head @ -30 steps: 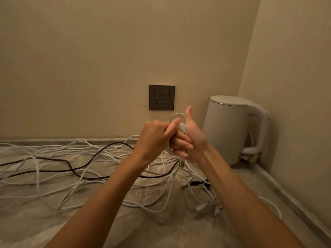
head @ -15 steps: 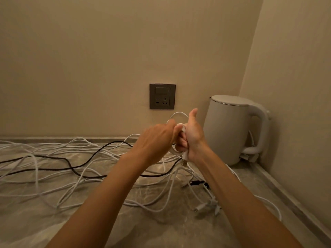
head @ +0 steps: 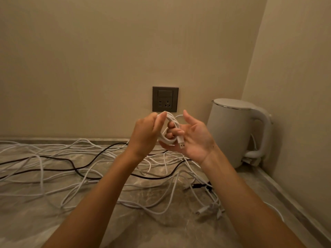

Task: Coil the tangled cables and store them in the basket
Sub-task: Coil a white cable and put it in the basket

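A small coil of white cable (head: 169,135) hangs in the air between my two hands, its USB plug (head: 181,143) pointing down. My left hand (head: 146,135) pinches the top of the coil between thumb and fingers. My right hand (head: 192,138) has its palm turned up and its thumb raised, with its curled fingers passed through the loops. Below, a tangle of white cables (head: 59,167) and one black cable (head: 75,169) sprawls over the marble counter (head: 161,226). No basket is in view.
A white electric kettle (head: 234,133) stands in the right corner, close to my right hand. A dark wall socket (head: 165,99) sits just behind the hands. Loose white plugs (head: 209,208) lie on the counter at the right. A raised ledge (head: 293,199) borders the counter's right side.
Both hands have risen slightly. My right hand has unclenched from a fist around the coil into an upturned palm, showing the loops and the USB plug. My left hand now pinches the coil's top.
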Demonstrator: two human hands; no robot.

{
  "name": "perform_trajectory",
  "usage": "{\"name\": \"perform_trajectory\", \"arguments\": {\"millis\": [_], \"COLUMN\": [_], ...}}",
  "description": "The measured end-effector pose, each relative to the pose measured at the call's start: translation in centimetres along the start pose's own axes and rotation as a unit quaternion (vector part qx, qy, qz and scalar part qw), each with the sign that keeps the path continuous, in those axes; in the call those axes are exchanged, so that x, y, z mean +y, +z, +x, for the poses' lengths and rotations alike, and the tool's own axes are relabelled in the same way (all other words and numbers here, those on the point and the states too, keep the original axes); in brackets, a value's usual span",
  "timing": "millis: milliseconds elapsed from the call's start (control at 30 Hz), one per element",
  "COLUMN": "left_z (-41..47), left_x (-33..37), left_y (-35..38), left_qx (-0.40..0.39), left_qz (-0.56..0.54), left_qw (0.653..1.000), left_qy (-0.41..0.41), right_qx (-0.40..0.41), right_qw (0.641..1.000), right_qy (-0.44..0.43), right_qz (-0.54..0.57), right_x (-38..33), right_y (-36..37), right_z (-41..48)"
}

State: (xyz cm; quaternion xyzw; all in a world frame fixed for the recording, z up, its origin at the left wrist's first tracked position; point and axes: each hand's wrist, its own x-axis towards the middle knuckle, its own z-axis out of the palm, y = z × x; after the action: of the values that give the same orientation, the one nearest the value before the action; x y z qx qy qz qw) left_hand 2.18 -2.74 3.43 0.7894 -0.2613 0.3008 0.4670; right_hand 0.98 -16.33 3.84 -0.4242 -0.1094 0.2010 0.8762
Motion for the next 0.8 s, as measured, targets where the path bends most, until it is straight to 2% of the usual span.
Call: {"name": "perform_trajectory", "arguments": {"millis": [267,433,500,600,667,733,800], "left_z": [0.1,0.0,0.1,0.4,0.5,0.5,0.4], "left_x": [-0.6,-0.6,-0.9,-1.2,-1.2,-0.7,0.1], "left_y": [0.2,0.1,-0.4,-1.2,-1.6,-1.7,-1.5], "left_qx": [0.067,0.036,-0.003,-0.041,-0.013,0.031,0.032], "left_qz": [0.004,0.006,0.024,0.108,0.161,0.181,0.161], "left_qw": [0.997,0.999,0.999,0.993,0.987,0.983,0.984], "left_qy": [-0.031,-0.035,-0.038,-0.031,-0.014,0.028,0.074], "right_qx": [0.023,0.056,0.072,0.129,0.170,0.202,0.229], "right_qw": [0.999,0.993,0.984,0.933,0.883,0.854,0.843], "right_qy": [-0.048,-0.092,-0.113,-0.149,-0.167,-0.182,-0.201], "right_qz": [0.004,-0.043,-0.116,-0.302,-0.403,-0.444,-0.443], "right_x": [0.9,1.1,1.2,1.3,1.5,1.8,1.9], "right_y": [0.9,1.0,0.9,0.8,1.0,1.1,0.9], "right_z": [-0.1,0.4,0.4,0.7,0.8,0.9,1.1]}}
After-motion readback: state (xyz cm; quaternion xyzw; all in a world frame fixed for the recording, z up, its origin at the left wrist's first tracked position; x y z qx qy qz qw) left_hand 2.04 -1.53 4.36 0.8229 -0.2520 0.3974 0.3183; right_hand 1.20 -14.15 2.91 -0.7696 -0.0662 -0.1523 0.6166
